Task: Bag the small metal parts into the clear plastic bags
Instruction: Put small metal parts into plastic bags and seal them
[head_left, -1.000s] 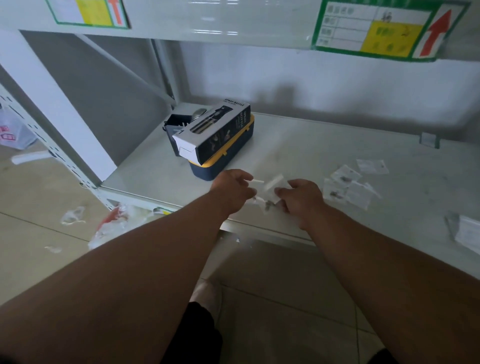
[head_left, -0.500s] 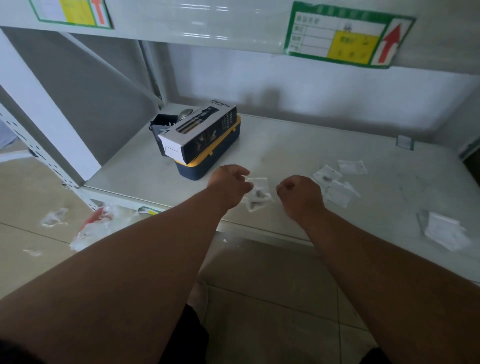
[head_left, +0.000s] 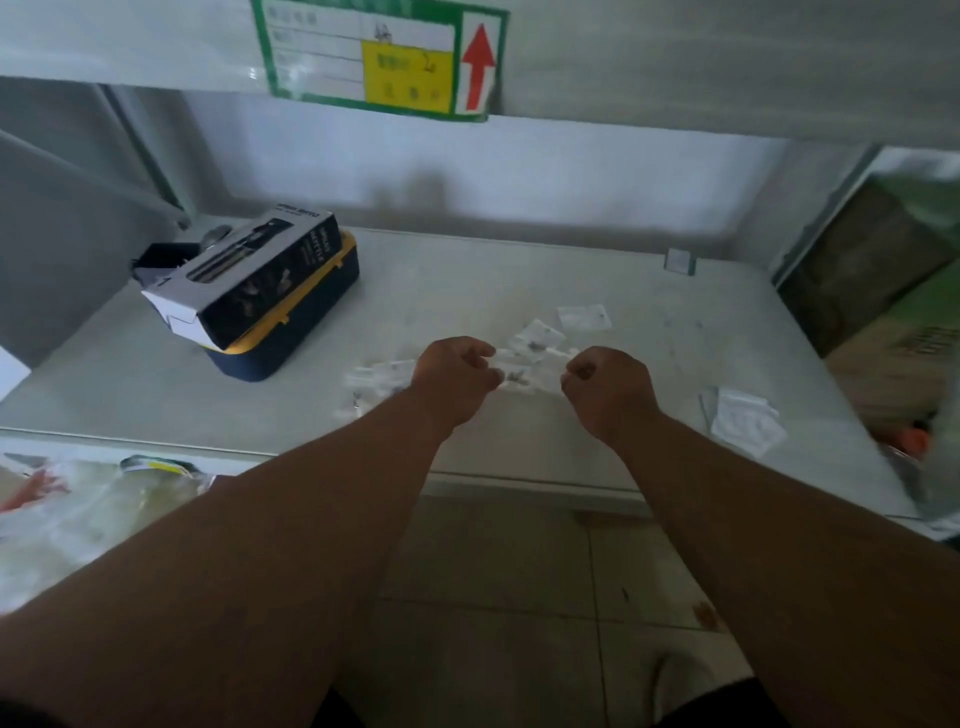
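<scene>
Small clear plastic bags with dark metal parts (head_left: 535, 338) lie scattered on the white shelf (head_left: 519, 275). One more filled bag (head_left: 376, 379) lies just left of my left wrist. My left hand (head_left: 454, 371) hovers over the shelf with its fingers curled, the fingertips close to a bag (head_left: 517, 378) between the hands. I see nothing gripped in it. My right hand (head_left: 605, 387) is a loose fist a little to the right and holds nothing. A single bag (head_left: 584, 317) lies farther back.
A black-and-white carton (head_left: 249, 275) lies on a blue and yellow case (head_left: 311, 317) at the shelf's back left. A stack of empty bags (head_left: 743, 421) sits at the right. Cardboard boxes (head_left: 878, 291) stand beyond the right end. Plastic wrapping (head_left: 78, 499) lies below left.
My hands parted and let go of the bag they held together. It now lies on the shelf left of my left hand. Both hands and my view shifted right toward the scattered bags.
</scene>
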